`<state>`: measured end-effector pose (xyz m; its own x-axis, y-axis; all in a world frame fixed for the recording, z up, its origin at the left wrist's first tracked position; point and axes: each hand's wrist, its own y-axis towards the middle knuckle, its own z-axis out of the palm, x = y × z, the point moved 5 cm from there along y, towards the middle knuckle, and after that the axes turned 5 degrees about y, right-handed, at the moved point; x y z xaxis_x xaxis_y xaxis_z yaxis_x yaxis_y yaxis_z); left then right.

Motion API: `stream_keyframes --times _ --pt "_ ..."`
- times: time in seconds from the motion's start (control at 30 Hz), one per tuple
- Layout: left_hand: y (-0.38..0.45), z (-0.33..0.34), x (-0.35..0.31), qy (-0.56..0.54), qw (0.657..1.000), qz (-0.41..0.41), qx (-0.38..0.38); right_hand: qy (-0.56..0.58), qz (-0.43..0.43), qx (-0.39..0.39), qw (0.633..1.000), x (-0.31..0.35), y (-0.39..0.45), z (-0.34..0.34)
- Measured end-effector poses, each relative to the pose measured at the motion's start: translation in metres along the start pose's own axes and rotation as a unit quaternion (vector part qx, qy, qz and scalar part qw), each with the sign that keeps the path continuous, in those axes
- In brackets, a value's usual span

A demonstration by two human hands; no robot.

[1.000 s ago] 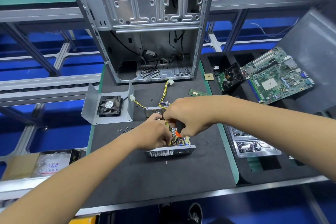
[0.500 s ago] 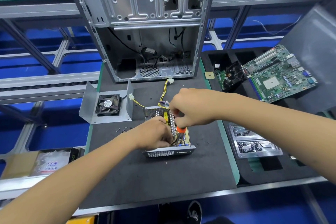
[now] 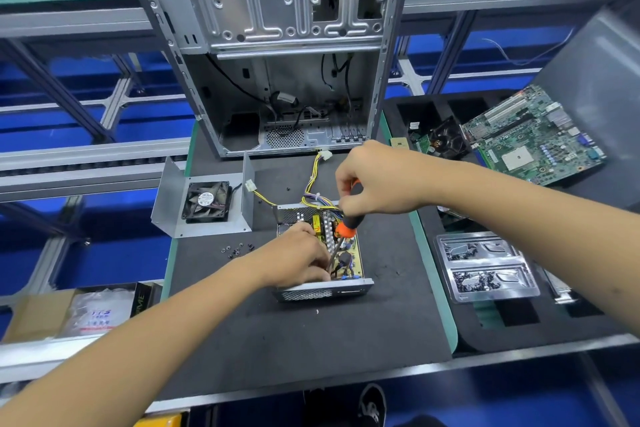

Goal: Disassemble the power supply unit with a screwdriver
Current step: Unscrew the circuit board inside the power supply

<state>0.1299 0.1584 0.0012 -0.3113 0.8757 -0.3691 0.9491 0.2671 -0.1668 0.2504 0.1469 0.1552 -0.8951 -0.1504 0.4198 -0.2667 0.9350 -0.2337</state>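
The opened power supply unit (image 3: 349, 286) lies on the dark mat, its yellow circuit board and bundle of coloured wires (image 3: 313, 184) exposed. My right hand (image 3: 377, 178) grips the black-and-orange handle of a screwdriver (image 3: 346, 227), whose shaft slants down into the board. My left hand (image 3: 299, 258) rests inside the unit on its left half, fingers curled by the screwdriver tip; what they touch is hidden. The removed metal cover with its black fan (image 3: 207, 201) stands to the left.
An empty computer case (image 3: 277, 45) stands upright behind. Several loose screws (image 3: 237, 249) lie left of the unit. At the right, a foam tray holds a motherboard (image 3: 533, 139), and a clear plastic tray (image 3: 485, 267) holds screws. A cardboard box (image 3: 72, 314) sits at the lower left.
My right hand has risen and moved away from me with the screwdriver, so the orange collar and shaft now show. My left hand stays in the unit.
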Motion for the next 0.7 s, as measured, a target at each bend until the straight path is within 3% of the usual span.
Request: stream_keyframes --times 0.6,0.7 --pt "-0.001 -0.006 0.003 -0.021 0.999 -0.025 -0.008 0.030 0.030 -0.016 0.999 -0.017 -0.005 -0.010" --pt "-0.005 -0.014 -0.005 0.086 0.995 0.039 -0.020 0.027 0.026 -0.015 0.999 -0.018 -0.005 -0.012"
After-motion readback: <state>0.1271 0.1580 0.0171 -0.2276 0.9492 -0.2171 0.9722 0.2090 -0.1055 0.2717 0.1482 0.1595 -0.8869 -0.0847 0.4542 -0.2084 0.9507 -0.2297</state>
